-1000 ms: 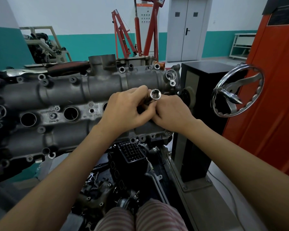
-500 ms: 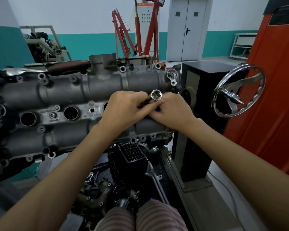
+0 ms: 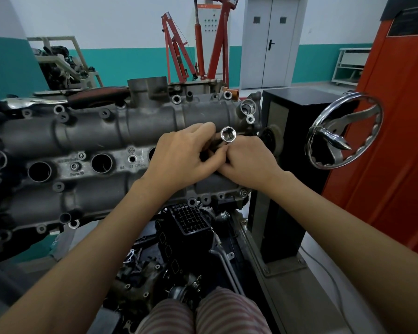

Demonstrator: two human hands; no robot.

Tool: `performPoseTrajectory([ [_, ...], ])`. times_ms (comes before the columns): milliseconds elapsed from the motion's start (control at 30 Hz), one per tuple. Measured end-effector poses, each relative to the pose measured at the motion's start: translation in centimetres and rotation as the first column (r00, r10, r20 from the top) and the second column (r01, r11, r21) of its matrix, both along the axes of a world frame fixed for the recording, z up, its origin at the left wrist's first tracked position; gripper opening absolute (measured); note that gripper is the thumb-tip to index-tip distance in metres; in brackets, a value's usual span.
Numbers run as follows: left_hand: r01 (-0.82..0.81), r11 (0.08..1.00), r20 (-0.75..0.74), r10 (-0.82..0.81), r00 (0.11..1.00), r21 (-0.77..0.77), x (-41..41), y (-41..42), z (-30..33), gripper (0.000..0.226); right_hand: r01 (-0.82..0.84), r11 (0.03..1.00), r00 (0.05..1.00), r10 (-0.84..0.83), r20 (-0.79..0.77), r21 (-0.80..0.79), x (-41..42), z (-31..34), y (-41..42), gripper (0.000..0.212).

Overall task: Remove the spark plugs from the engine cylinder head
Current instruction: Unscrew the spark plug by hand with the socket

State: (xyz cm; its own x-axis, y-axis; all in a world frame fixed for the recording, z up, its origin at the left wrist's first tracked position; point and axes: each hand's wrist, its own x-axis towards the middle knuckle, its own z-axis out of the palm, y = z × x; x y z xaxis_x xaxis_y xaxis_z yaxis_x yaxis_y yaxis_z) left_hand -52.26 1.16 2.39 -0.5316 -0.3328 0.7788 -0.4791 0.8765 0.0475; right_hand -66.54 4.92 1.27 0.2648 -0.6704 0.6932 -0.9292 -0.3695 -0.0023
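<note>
The grey engine cylinder head [image 3: 89,138] lies across the view on its stand, with open round spark plug wells [image 3: 101,163] along its middle. A shiny socket [image 3: 228,134] sticks up toward me over the rightmost well. My left hand [image 3: 181,160] grips the socket's shaft from the left, fingers curled round it. Pressed against it from the right, my right hand [image 3: 249,161] pinches the same shaft just below the open end. The plug and the well under both hands are hidden.
A chrome handwheel [image 3: 343,131] juts from the black stand column [image 3: 287,116] at right, close to my right hand. A red-brown-handled tool [image 3: 94,95] lies on the head's far edge. Black engine parts [image 3: 186,227] sit below, red hoists [image 3: 196,44] behind.
Both hands and the socket have crept slightly up and to the right on the head, and my fingers have shifted around the shaft as if turning it.
</note>
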Motion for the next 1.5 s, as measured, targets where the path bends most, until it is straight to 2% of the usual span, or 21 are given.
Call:
performPoseTrajectory([
  [167, 0.0, 1.0, -0.014, 0.0, 1.0, -0.016, -0.1, -0.07, -0.08, 0.04, -0.005, 1.0, 1.0, 0.005, 0.014, 0.002, 0.12, 0.09, 0.12, 0.04],
  [267, 0.004, 1.0, -0.02, -0.004, 1.0, -0.03, -0.03, -0.27, -0.16, 0.048, -0.012, 1.0, 0.999, 0.012, 0.051, -0.009, 0.07, -0.05, -0.02, 0.032],
  [367, 0.004, 1.0, -0.036, -0.005, 0.999, -0.014, 0.03, -0.43, -0.22, 0.055, 0.004, 0.999, 0.997, -0.002, 0.078, -0.035, -0.02, -0.12, -0.15, 0.037],
  [600, 0.001, 1.0, -0.028, -0.001, 1.0, -0.005, -0.02, -0.33, -0.22, 0.057, -0.021, 0.998, 0.999, 0.023, 0.035, -0.062, -0.02, -0.06, -0.11, 0.035],
  [767, -0.012, 1.0, -0.012, 0.011, 1.0, -0.014, -0.04, -0.14, -0.16, 0.048, -0.039, 0.999, 0.999, 0.039, 0.033, -0.01, 0.02, 0.09, 0.2, 0.035],
  [867, -0.016, 1.0, -0.012, 0.016, 1.0, -0.02, -0.08, -0.02, -0.1, 0.04, -0.049, 0.999, 0.998, 0.049, 0.026, -0.007, 0.08, 0.11, 0.26, 0.023],
  [967, -0.016, 0.999, -0.014, 0.015, 1.0, -0.03, -0.1, -0.06, -0.07, 0.036, 0.006, 1.0, 1.0, -0.006, 0.008, 0.03, -0.07, -0.04, -0.03, 0.042],
  [1100, -0.008, 0.998, -0.012, 0.007, 1.0, -0.062, 0.0, -0.32, -0.23, 0.047, -0.004, 1.0, 0.999, 0.004, 0.035, 0.006, -0.05, -0.07, -0.07, 0.044],
  [1233, -0.015, 0.999, -0.015, 0.014, 1.0, -0.045, 0.07, -0.46, -0.24, 0.056, 0.01, 1.0, 0.997, -0.009, 0.081, -0.006, -0.1, 0.0, -0.08, 0.028],
  [1333, -0.004, 0.999, -0.015, 0.003, 1.0, -0.046, 0.07, -0.38, -0.21, 0.055, 0.028, 0.999, 0.998, -0.026, 0.049, -0.031, -0.03, -0.03, -0.08, 0.02],
  [1500, -0.004, 1.0, -0.019, 0.003, 1.0, -0.017, 0.02, -0.13, -0.08, 0.047, 0.025, 1.0, 1.0, -0.025, -0.005, -0.006, -0.01, -0.02, 0.06, 0.028],
])
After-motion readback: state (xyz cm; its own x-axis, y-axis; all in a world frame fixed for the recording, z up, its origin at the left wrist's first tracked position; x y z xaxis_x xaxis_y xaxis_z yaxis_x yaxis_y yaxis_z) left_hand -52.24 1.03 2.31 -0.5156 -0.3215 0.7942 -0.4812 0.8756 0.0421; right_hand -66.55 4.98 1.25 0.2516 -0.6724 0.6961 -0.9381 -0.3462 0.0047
